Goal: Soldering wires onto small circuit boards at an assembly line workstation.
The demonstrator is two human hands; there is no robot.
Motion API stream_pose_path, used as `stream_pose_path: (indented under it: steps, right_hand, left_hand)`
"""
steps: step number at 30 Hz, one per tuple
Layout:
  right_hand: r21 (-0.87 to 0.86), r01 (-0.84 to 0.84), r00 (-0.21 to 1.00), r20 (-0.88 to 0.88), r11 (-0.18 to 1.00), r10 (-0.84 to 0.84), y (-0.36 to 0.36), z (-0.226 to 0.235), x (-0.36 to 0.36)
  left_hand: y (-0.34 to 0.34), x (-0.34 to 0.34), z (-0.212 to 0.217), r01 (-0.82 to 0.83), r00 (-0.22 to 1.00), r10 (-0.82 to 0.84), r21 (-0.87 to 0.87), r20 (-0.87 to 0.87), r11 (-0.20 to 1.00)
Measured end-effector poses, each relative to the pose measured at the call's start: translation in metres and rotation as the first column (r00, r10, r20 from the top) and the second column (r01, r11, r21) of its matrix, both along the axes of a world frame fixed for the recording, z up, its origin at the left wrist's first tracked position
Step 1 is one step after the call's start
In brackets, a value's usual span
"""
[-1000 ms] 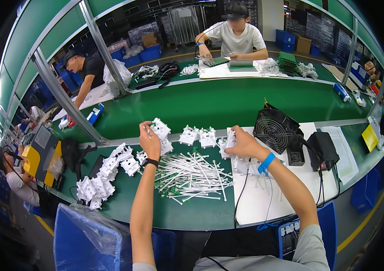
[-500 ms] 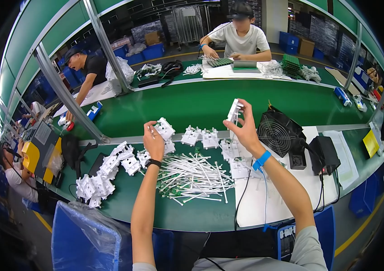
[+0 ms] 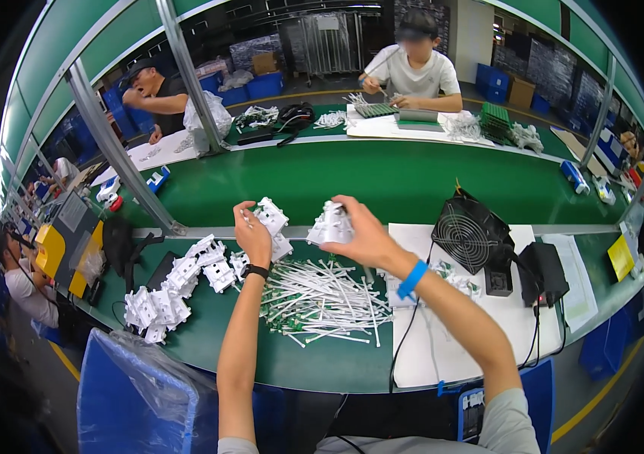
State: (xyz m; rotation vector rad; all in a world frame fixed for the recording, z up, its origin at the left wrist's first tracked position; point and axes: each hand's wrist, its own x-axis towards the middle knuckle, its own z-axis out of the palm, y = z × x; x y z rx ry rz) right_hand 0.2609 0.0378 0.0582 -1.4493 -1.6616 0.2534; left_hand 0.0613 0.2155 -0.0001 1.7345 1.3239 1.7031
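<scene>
Looking down from the head camera, we see our left hand (image 3: 252,233) curled around a white plastic part (image 3: 271,217), raised above the green worktop (image 3: 314,356). Our right hand (image 3: 364,234) grips another white part (image 3: 331,225) just beside it, forearm angled inward over the white sticks (image 3: 322,299).

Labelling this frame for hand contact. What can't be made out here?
- Head view: the white plastic part in the right hand is partly covered by the fingers; its shape is unclear.
- The left hand hides the underside of its white part.
- Pile of white sticks: too small and tangled to count.
- Black fan: its rear is turned away.
- Blue bin: cut off by the lower edge.
</scene>
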Motion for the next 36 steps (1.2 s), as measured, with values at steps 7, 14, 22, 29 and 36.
stream_pose_path:
  steps: [7,14,22,29,36]
  right_hand:
    - [-0.016,0.118,0.982,0.148,0.993,-0.115,0.075,-0.020,-0.038]
    - [-0.114,0.053,0.957,0.289,0.992,-0.018,0.121,-0.055,-0.061]
    - [0.158,0.041,0.863,0.492,0.987,-0.114,0.109,-0.091,-0.040]
    - [-0.122,0.587,0.662,0.641,0.800,-0.388,0.018,-0.045,0.030]
    - [-0.435,0.507,0.719,0.689,0.744,-0.088,-0.056,-0.034,0.053]
  left_hand:
    - [0.010,-0.012,0.008,-0.005,0.983,-0.005,0.055,0.183,0.998]
    - [0.012,-0.034,0.017,-0.076,0.990,0.068,0.062,0.121,0.995]
    - [0.011,-0.031,0.012,-0.064,0.997,0.062,0.032,0.049,0.997]
    - [0.011,-0.023,0.006,-0.073,0.997,0.072,0.115,0.016,0.991]
    - [0.007,-0.026,0.005,-0.066,0.998,0.066,0.083,0.006,0.994]
